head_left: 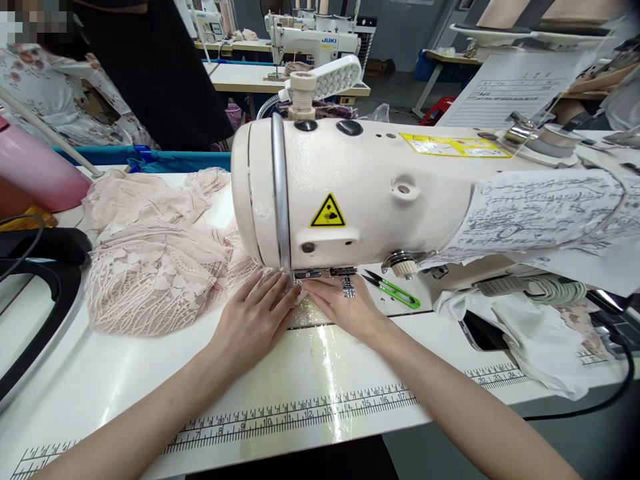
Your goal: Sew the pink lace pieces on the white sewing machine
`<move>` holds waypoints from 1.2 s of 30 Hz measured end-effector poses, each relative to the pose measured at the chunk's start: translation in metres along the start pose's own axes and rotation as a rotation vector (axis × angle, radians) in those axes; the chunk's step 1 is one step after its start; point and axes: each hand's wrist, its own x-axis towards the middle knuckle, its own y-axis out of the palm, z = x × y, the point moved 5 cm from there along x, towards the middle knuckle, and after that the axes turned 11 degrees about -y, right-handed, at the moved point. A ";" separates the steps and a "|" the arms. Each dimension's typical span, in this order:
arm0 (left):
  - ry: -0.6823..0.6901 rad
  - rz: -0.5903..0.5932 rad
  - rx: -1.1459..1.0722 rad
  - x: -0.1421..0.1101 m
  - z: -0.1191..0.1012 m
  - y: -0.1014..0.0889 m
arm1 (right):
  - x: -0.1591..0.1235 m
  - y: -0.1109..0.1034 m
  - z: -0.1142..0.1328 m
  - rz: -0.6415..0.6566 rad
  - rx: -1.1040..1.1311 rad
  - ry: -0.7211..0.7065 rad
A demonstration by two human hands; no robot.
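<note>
Lace [155,283] at the machine [375,180]

Apparently at the stitching step — with lace heaped left of the machine and tucked under its end. Pressing it down with the left hand [255,310], fingers slightly apart; cannot tell whether pinching with the right hand [353,308] (partly hidden below the machine). Probably calls next for steady, even guiding, keeping fingers clear.

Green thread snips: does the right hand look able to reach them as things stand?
Probably yes: the green thread snips lie uncovered beside the right hand, though the sewing machine overhangs closely.
</note>
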 end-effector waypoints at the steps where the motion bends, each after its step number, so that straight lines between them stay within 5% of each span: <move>1: -0.002 -0.006 -0.002 0.000 0.000 0.000 | 0.000 -0.001 0.000 -0.006 0.001 0.001; 9: -0.057 0.029 -0.022 0.001 0.004 0.005 | -0.004 -0.004 0.002 -0.036 0.000 -0.002; 18: 0.121 0.081 -0.121 -0.006 0.008 0.003 | 0.001 -0.003 0.008 0.010 -0.134 -0.054; 36: 0.069 0.057 -0.115 -0.005 0.015 0.002 | 0.008 -0.001 0.040 -0.114 -0.201 -0.354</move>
